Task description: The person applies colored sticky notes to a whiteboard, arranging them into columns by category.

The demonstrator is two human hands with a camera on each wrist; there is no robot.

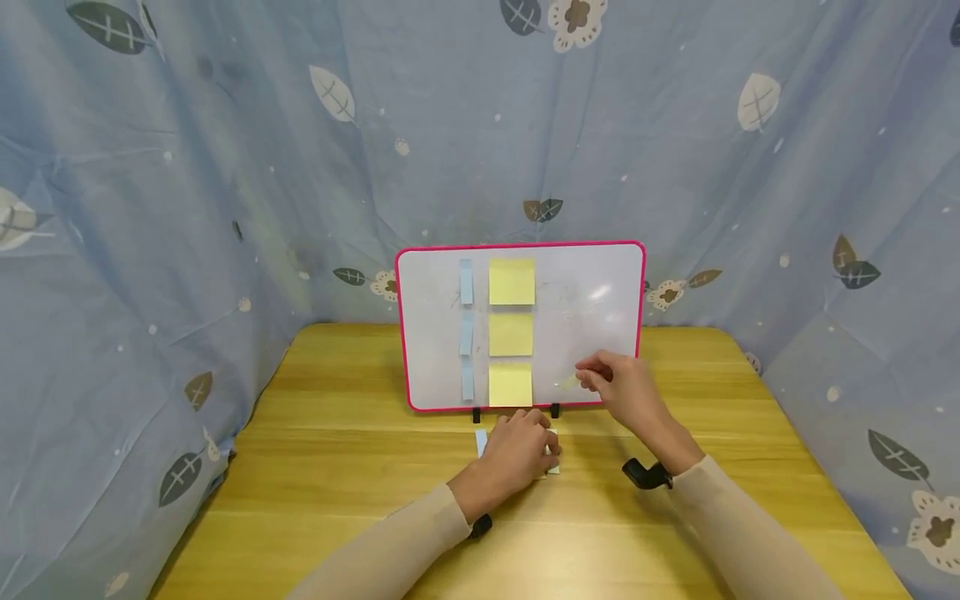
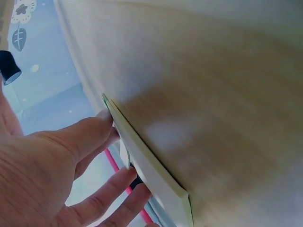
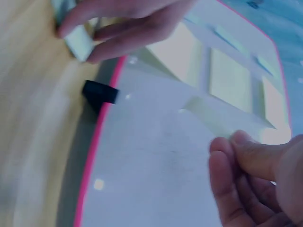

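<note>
A whiteboard (image 1: 585, 321) with a pink frame stands upright on the table. Three yellow sticky notes (image 1: 512, 282) run down its middle, and a column of three narrow blue sticky strips (image 1: 467, 282) is to their left. My right hand (image 1: 626, 392) pinches a pale yellow sticky strip (image 3: 208, 116) between thumb and index finger, before the board's lower right. On the table below the board, my left hand (image 1: 517, 450) grips a sticky note pad (image 2: 156, 177), thumb at one edge and fingertips along its side. That hand covers most of the pad in the head view.
Small black feet (image 1: 555, 410) hold up the board's lower edge. A blue strip (image 1: 481, 442) lies on the wooden table (image 1: 337, 467) beside the left hand. Patterned blue curtain (image 1: 225, 167) surrounds the table's back and sides. Each wrist carries a black device (image 1: 647, 474).
</note>
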